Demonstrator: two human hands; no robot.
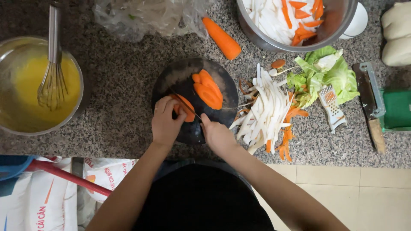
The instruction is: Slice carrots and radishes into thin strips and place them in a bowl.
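White printed sack [38, 201] bottom left, orange-blue marks. Metal bowl [13, 55] of yellow batter, whisk [52, 81]. Left hand [165, 124] pinching carrot piece [185, 108] on round dark board [180, 77]. Right hand [219, 137] wrapped on knife [186, 107]. Clear crumpled bag [145, 15] top. Green box [396, 109] far right.

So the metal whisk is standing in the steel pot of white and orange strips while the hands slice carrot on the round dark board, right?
Not quite. The head view shows the metal whisk standing in the steel bowl of yellow batter, not the pot of strips. The hands do slice carrot on the round dark board.
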